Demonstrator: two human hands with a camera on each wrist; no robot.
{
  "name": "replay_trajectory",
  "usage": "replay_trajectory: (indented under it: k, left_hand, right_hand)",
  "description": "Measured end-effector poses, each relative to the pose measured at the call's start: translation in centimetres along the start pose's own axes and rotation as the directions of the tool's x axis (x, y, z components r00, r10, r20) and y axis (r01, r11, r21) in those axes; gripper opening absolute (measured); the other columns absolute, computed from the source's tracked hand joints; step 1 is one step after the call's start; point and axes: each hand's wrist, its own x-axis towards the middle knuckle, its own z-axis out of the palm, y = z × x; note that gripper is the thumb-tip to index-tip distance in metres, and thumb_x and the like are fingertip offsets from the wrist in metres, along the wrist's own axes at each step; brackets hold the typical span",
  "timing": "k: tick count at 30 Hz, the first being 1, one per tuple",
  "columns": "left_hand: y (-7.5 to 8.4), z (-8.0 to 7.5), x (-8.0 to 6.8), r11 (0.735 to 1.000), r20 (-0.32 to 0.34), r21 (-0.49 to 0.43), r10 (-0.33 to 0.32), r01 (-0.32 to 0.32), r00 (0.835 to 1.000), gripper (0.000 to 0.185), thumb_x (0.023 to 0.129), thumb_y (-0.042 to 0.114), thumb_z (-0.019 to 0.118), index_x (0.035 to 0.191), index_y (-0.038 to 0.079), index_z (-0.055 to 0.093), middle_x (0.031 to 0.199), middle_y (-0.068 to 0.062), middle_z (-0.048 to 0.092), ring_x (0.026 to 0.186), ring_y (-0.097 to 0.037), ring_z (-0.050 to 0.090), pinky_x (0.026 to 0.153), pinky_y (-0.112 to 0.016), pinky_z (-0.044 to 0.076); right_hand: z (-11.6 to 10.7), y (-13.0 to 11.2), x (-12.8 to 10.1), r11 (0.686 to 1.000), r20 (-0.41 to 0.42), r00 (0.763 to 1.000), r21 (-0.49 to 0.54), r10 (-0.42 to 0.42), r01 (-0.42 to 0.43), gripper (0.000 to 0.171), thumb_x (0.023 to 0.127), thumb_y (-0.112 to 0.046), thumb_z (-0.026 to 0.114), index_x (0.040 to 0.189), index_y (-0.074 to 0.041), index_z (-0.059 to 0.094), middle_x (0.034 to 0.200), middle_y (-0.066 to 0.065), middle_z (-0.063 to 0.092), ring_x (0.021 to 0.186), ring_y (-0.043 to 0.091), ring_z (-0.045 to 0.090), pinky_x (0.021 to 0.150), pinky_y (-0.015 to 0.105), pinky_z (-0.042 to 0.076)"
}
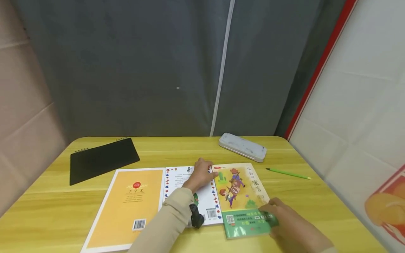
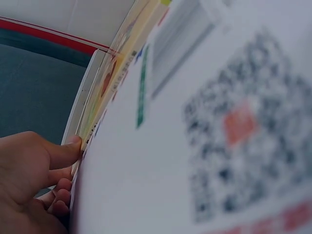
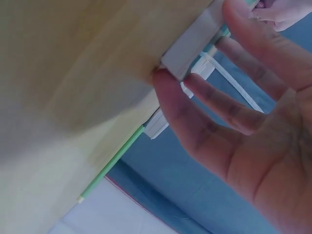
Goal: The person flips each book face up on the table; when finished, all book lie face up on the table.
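Observation:
A storybook with a yellow and green cover, cartoon figures on it, lies in front of me, a little right of centre. My left hand is at its upper left corner, reaching across a white book with a patterned border. Thumb and fingers of that hand pinch at the book's edge in the left wrist view. My right hand holds the storybook's lower right edge, thumb over the cover. In the right wrist view, fingertips of the right hand meet the pale page edges.
An orange book lies left of the white one. Behind it is a black spiral notebook. A pale pencil case sits at the back right, with a green pencil in front. A grey curtain hangs behind the wooden table.

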Motion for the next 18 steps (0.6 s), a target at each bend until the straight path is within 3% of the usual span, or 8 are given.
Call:
replay_trajectory:
  k: [5,8,12,18]
  left_hand:
    - [0.1,-0.7,-0.4,1.000,0.020,0.005,0.002,-0.002,1.000,0.054,0.092,0.022,0.070,0.137,-0.003,0.054,0.127,-0.021,0.047,0.118,-0.032,0.044,0.104,-0.048,0.041]
    - [0.0,-1.9,-1.0,1.000,0.026,-0.001,-0.013,0.013,1.000,0.058,0.095,0.025,0.067,0.144,0.002,0.047,0.130,-0.019,0.048,0.121,-0.032,0.046,0.104,-0.048,0.042]
    - [-1.1,-5.4,-2.1,0.998,-0.008,0.040,-0.049,0.049,0.999,0.054,0.097,0.025,0.065,0.144,0.006,0.047,0.129,-0.017,0.050,0.119,-0.030,0.050,0.098,-0.048,0.047]
    - [-4.8,-11.8,-4.3,0.974,-0.067,0.210,-0.078,0.091,0.995,0.053,0.098,0.023,0.061,0.143,0.000,0.047,0.135,-0.022,0.049,0.124,-0.037,0.047,0.100,-0.053,0.045]
  right_hand:
    - [0.1,-0.3,-0.1,1.000,-0.005,1.000,-0.007,-0.006,0.005,0.050,0.077,-0.005,0.082,0.120,-0.024,0.067,0.124,0.003,0.054,0.098,0.019,0.055,0.093,0.049,0.053]
    - [0.3,-0.6,-0.3,1.000,-0.008,1.000,-0.017,0.003,-0.003,0.049,0.078,-0.002,0.079,0.121,-0.025,0.067,0.123,0.001,0.054,0.095,0.018,0.055,0.091,0.046,0.054]
    - [0.5,-0.9,-0.6,0.999,-0.016,1.000,-0.043,0.017,-0.018,0.051,0.078,-0.001,0.075,0.122,-0.025,0.067,0.122,-0.001,0.055,0.093,0.017,0.055,0.088,0.045,0.055]
    - [1.0,-1.1,-0.6,0.996,-0.002,1.000,-0.083,-0.007,0.006,0.045,0.084,-0.003,0.074,0.126,-0.019,0.065,0.127,0.006,0.056,0.101,0.022,0.059,0.091,0.052,0.053]
